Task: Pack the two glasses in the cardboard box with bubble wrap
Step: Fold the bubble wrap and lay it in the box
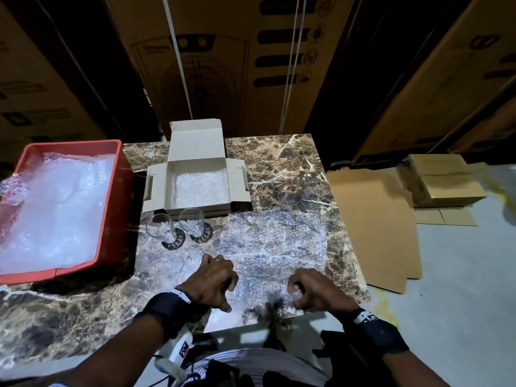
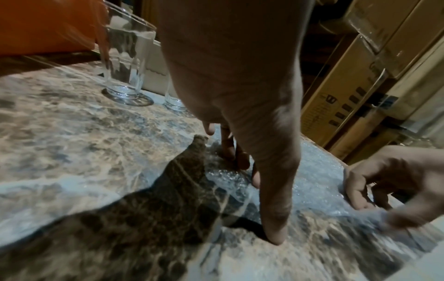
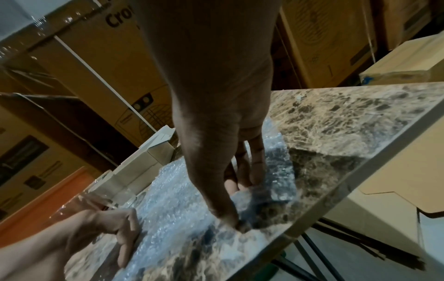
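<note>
Two clear glasses (image 1: 160,226) (image 1: 193,222) stand upright side by side in front of the open cardboard box (image 1: 196,159), whose floor is lined with bubble wrap. A bubble wrap sheet (image 1: 275,244) lies flat on the marble table (image 1: 287,169). My left hand (image 1: 222,286) rests on the sheet's near left part, pressing down with its thumb tip and curled fingertips (image 2: 236,157). My right hand (image 1: 303,294) is at the sheet's near edge, where a small fold of wrap (image 3: 242,195) rises between thumb and fingers. The left glass (image 2: 125,62) is just beyond my left hand.
A red crate (image 1: 117,191) full of bubble wrap sits on the table's left side, close to the box and glasses. Flattened cardboard (image 1: 374,224) and small boxes (image 1: 444,182) lie on the floor to the right. Tall cartons stand behind the table.
</note>
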